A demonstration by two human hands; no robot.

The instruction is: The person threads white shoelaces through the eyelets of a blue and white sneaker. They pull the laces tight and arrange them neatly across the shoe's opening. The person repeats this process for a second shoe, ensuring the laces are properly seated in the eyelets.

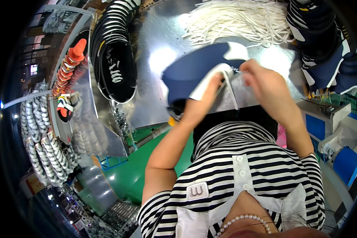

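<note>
A navy blue and white shoe upper [194, 71] lies tilted over the near edge of the metal table. My left hand [204, 97] is closed around its white-edged side, the fingers partly hidden inside it. From the eyelet edge a white shoelace [231, 90] hangs down toward my body. My right hand [265, 85] is at the right end of the upper, with thumb and fingers pinched together close to the eyelets. Motion blurs that hand, and what lies between its fingertips is too small to make out.
A heap of white shoelaces [238, 22] lies at the back of the metal table [154, 35]. A long row of nested black uppers [113, 59] stands left. More navy and white uppers [325, 67] are stacked right. Farther left, a rack holds orange shoe parts [71, 59].
</note>
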